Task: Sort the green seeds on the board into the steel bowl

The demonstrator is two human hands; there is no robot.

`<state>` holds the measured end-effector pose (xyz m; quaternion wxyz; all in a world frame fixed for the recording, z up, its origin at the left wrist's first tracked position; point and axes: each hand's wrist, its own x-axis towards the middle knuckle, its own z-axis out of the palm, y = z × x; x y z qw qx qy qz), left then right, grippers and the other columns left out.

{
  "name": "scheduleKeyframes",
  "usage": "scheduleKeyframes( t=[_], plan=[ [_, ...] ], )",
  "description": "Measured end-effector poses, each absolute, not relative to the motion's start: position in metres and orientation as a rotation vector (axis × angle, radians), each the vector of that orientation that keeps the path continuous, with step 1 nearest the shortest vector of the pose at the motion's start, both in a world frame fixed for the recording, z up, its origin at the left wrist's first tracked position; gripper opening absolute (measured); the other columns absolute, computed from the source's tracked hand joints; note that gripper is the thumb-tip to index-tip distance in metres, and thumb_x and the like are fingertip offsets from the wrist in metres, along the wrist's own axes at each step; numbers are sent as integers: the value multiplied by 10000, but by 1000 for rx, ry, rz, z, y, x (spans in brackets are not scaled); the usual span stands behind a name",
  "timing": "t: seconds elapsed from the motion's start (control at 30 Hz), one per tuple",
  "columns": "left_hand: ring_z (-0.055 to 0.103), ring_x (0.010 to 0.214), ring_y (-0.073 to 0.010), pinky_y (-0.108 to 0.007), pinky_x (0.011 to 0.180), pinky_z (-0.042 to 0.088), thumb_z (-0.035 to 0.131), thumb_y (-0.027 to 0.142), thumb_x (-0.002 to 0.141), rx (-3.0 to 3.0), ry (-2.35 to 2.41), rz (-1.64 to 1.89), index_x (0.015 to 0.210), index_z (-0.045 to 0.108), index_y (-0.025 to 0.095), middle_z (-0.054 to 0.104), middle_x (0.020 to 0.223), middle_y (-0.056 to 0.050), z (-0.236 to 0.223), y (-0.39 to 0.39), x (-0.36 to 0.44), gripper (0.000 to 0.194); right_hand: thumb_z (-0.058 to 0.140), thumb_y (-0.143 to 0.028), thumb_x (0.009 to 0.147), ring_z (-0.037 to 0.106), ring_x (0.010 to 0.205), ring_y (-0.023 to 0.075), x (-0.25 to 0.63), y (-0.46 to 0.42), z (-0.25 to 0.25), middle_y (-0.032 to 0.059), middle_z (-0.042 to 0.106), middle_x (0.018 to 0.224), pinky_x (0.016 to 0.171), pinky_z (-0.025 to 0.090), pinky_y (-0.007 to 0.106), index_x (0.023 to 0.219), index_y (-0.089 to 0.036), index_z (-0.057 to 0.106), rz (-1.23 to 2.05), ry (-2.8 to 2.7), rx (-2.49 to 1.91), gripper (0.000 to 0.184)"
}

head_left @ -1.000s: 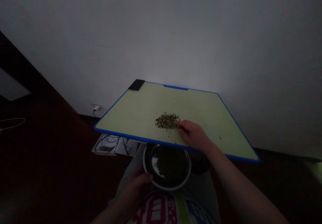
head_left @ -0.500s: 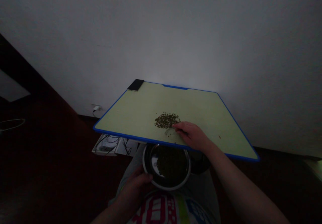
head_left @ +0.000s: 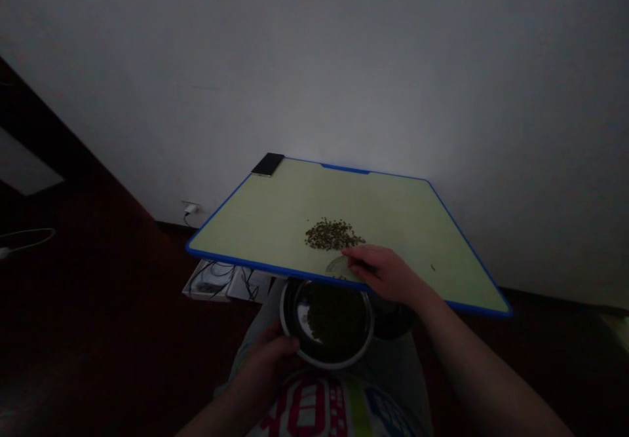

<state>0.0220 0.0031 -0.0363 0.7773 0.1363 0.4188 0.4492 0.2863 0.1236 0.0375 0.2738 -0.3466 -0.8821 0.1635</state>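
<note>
My right hand point(head_left: 386, 270) pinches a clear, half-round plastic piece point(head_left: 336, 266), much like a protractor, flat against the pale tabletop near its front edge. Just beyond it lies a loose pile of small brown-green grains point(head_left: 330, 234), and a few grains sit between the piece and the edge. Below that edge, my left hand point(head_left: 275, 352) grips the rim of a round metal bowl point(head_left: 303, 312) over my lap, thumb on the near left side. Dark greenish grains point(head_left: 337, 322) cover much of the bowl's bottom.
The small table point(head_left: 393, 211) has a blue border and stands against the wall. A dark phone or tablet point(head_left: 268, 164) lies at its far left corner. One thin dark bit point(head_left: 433, 268) rests on the right. Underneath are white boxes point(head_left: 209, 280) with cables; a plug point(head_left: 190, 209) is in the wall.
My right hand has drawn the clear piece slightly toward the table's front edge, bringing several grains to that edge. The left hand still keeps the bowl under it.
</note>
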Motion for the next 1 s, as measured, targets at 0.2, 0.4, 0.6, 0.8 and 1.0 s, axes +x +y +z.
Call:
scheduleKeyframes(
  t=[0.2,0.4,0.6,0.8,1.0],
  plan=[
    [779,880,-378,-464,798,626,825,150,555,276,906,972,984,812,166,845,969,-125,-36,4,24,430,535,-173,955,714,860,196,284,116,37,86,774,948,791,568,345,1313,-184,674,449,-2369,-945,384],
    [780,855,-351,-451,806,623,807,144,591,293,885,973,993,811,175,842,963,-120,-38,5,22,403,543,-182,957,709,837,188,285,113,36,74,772,933,770,564,335,1297,-199,678,437,-2353,-932,367],
    [779,902,-347,-448,835,619,796,152,611,327,862,976,1031,807,184,840,992,-117,-40,5,21,421,545,-181,959,713,835,182,287,111,34,70,775,933,766,567,324,1279,-207,680,407,-2349,-909,349],
    [772,956,-361,-463,887,608,791,162,623,352,870,974,1014,802,176,840,1001,-124,-51,4,20,391,550,-188,951,722,832,175,288,111,37,63,776,921,765,572,307,1257,-203,689,388,-2321,-904,337],
    [772,968,-350,-442,874,611,813,169,596,311,933,1009,997,782,193,841,1014,-111,-54,10,15,403,565,-238,930,721,802,181,315,116,39,58,772,903,757,577,323,1232,-210,710,380,-2184,-1052,336]
  ],
)
